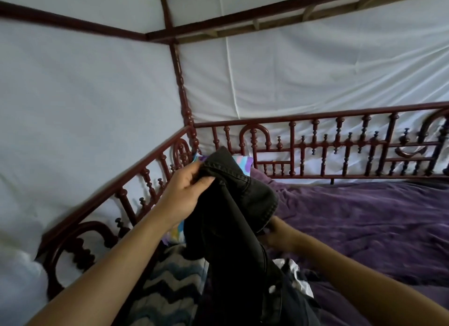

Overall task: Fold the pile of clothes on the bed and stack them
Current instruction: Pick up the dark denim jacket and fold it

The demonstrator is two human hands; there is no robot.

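Observation:
A black denim garment (233, 218) hangs lifted above the bed, its lower part trailing down to the bottom edge of the view. My left hand (184, 192) grips its upper hem, fingers curled round the cloth. My right hand (277, 235) is lower and mostly hidden under a fold of the same garment; its fingers seem to hold the cloth from beneath. Under the garment lie a zigzag knitted piece (170, 284) and a white piece (296, 274) of the pile.
A purple blanket (364, 218) covers the bed to the right. A pastel patterned pillow (243, 163) lies in the far corner. Dark red wooden railings (340, 146) run along the back and left sides, with white netting (85, 94) behind them.

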